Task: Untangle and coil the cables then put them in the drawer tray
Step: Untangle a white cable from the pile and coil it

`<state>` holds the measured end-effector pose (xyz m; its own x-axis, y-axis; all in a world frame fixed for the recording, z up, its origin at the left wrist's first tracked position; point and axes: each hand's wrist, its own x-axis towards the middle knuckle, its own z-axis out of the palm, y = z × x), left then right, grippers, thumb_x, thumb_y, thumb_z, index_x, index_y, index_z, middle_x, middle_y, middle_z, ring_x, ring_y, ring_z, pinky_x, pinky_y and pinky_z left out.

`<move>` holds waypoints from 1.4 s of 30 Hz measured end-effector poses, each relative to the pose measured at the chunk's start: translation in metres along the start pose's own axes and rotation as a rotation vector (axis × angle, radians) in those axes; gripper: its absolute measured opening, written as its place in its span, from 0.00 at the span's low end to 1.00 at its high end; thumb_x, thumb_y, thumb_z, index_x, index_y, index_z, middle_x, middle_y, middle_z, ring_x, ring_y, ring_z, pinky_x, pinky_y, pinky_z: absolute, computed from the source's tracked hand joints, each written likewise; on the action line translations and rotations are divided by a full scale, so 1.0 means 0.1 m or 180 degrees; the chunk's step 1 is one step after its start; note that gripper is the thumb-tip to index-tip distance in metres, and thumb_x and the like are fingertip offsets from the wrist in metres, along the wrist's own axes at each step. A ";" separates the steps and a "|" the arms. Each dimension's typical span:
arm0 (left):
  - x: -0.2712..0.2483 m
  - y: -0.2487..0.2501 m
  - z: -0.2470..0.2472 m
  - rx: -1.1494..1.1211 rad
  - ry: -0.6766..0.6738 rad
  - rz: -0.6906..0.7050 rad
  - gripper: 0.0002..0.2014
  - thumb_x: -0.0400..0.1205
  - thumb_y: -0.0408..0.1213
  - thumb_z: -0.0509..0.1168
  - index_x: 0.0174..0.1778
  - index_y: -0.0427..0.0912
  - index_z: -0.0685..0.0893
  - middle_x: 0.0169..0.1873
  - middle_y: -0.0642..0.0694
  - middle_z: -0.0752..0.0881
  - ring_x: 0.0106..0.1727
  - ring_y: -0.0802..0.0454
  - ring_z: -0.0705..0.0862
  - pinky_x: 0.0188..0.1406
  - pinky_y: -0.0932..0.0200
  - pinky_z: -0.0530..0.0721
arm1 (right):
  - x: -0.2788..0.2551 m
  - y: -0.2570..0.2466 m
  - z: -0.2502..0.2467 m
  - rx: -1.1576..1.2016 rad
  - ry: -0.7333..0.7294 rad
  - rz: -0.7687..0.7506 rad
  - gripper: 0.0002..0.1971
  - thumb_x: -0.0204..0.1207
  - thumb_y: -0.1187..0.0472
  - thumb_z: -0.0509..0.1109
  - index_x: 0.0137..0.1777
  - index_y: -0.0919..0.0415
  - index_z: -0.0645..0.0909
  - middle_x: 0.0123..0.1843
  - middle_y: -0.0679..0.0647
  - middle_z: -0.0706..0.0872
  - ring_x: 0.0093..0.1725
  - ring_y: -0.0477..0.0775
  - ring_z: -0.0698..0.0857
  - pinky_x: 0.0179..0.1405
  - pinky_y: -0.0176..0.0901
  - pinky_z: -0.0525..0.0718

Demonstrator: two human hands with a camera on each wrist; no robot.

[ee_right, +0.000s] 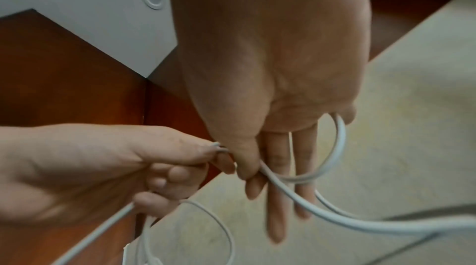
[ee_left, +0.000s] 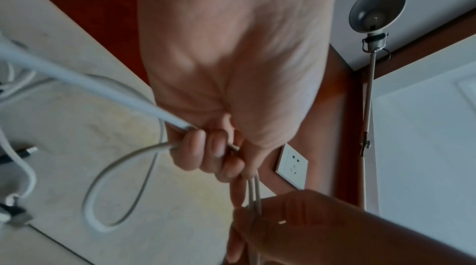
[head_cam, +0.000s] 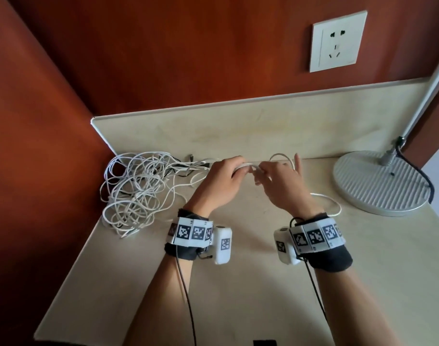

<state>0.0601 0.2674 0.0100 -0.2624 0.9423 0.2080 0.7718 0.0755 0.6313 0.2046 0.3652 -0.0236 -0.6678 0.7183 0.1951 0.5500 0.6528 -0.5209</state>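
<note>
Your left hand (head_cam: 222,179) clenches the limp, light white cable (ee_right: 304,202); your right hand (head_cam: 279,182) pinches it; take hold beside the loops.

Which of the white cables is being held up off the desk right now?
The white cable stretched between the left hand and right hand. The other cables lie in the tangled pile at the desk's left corner.
</note>
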 end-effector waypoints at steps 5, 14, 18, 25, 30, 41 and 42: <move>-0.23 -0.32 -0.19 0.0372 0.0111 -0.0283 0.09 0.87 0.41 0.68 0.41 0.43 0.83 0.25 0.52 0.76 0.26 0.60 0.71 0.27 0.60 0.66 | 0.10 0.17 0.03 0.1492 0.0545 0.0157 0.17 0.89 0.59 0.65 0.36 0.53 0.86 0.34 0.46 0.93 0.39 0.45 0.91 0.45 0.38 0.83; -0.50 -0.64 -0.49 0.1006 0.0476 -0.0662 0.09 0.87 0.33 0.64 0.41 0.46 0.81 0.32 0.52 0.84 0.35 0.45 0.83 0.32 0.50 0.74 | -0.01 0.16 -0.15 -0.0891 -0.0775 0.1543 0.14 0.82 0.44 0.74 0.57 0.52 0.90 0.61 0.54 0.89 0.72 0.63 0.81 0.78 0.91 0.38; -0.38 -0.21 -0.49 0.0875 0.0541 -0.0412 0.09 0.88 0.31 0.62 0.45 0.49 0.81 0.35 0.50 0.85 0.36 0.46 0.82 0.34 0.52 0.72 | 0.00 -0.12 -0.18 -0.1012 -0.0571 0.0397 0.40 0.71 0.42 0.83 0.81 0.50 0.73 0.89 0.63 0.62 0.91 0.66 0.53 0.84 0.79 0.38; -0.21 0.14 -0.40 0.0693 0.0401 0.0008 0.12 0.89 0.38 0.63 0.39 0.47 0.76 0.26 0.52 0.79 0.30 0.49 0.81 0.28 0.49 0.70 | 0.01 -0.33 -0.10 0.1545 -0.0069 -0.0633 0.14 0.85 0.66 0.68 0.39 0.51 0.83 0.25 0.43 0.75 0.24 0.45 0.71 0.29 0.42 0.70; -0.29 -0.32 -0.35 0.0692 0.0251 -0.0395 0.14 0.88 0.46 0.65 0.37 0.48 0.83 0.28 0.50 0.84 0.28 0.54 0.81 0.30 0.49 0.78 | 0.04 0.01 -0.20 0.2181 0.0438 0.0097 0.14 0.84 0.67 0.65 0.37 0.55 0.84 0.25 0.50 0.70 0.28 0.52 0.69 0.28 0.45 0.67; -0.45 -0.49 -0.46 0.1638 0.0263 -0.0795 0.09 0.91 0.40 0.61 0.49 0.47 0.86 0.37 0.46 0.88 0.39 0.43 0.87 0.32 0.55 0.73 | 0.02 0.20 -0.31 0.0878 -0.0382 0.0592 0.27 0.76 0.56 0.83 0.71 0.61 0.79 0.48 0.56 0.87 0.47 0.57 0.86 0.44 0.44 0.79; -0.44 -0.41 -0.43 0.1563 0.0220 -0.0751 0.10 0.92 0.42 0.59 0.49 0.50 0.85 0.35 0.49 0.86 0.34 0.48 0.86 0.28 0.60 0.73 | 0.00 0.13 -0.32 0.0483 -0.0440 0.0508 0.41 0.73 0.53 0.85 0.82 0.61 0.69 0.62 0.62 0.84 0.63 0.63 0.84 0.59 0.49 0.80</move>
<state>0.0148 0.2092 0.0071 -0.4857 0.8590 0.1621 0.8627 0.4412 0.2473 0.2272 0.3816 -0.0041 -0.6467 0.7627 -0.0096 0.5793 0.4829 -0.6567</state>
